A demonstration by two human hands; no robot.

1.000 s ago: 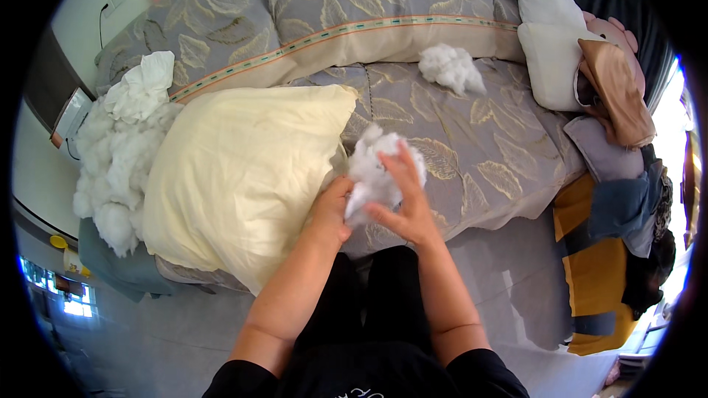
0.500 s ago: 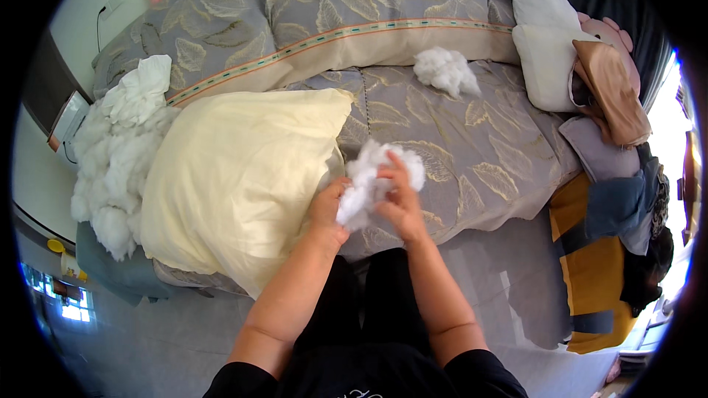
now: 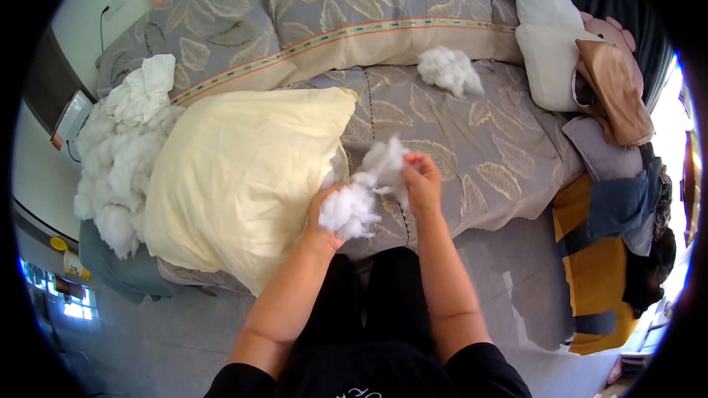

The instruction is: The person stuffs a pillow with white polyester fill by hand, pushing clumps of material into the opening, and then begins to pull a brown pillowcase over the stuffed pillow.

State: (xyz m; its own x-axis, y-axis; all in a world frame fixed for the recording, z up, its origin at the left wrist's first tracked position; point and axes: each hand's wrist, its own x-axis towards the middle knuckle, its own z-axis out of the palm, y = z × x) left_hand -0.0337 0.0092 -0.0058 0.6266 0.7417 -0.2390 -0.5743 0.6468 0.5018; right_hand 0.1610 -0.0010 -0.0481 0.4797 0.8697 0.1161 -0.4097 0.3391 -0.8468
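White fluffy stuffing (image 3: 350,210) stretches between my two hands, thinned out in the middle. My left hand (image 3: 322,222) is closed around the lower clump, beside the open side of a plump cream pillow cover (image 3: 236,169). With pinched fingers, my right hand (image 3: 422,177) grips the upper right part of the tuft. The pillow cover bulges and lies on the leaf-patterned grey sofa cover (image 3: 487,133). Farther back on the seat sits a separate loose clump of stuffing (image 3: 450,71).
A large heap of stuffing (image 3: 122,169) lies at the left end, with a crumpled white cloth (image 3: 146,87) on top. White cushions (image 3: 549,66), a brown satin cloth (image 3: 612,92) and a pink plush toy (image 3: 612,33) crowd the right end. Folded clothes (image 3: 623,206) are piled below them.
My hands have moved apart, the right one going rightward. The single bunch of stuffing between them is now pulled into two clumps joined by a thin strand.
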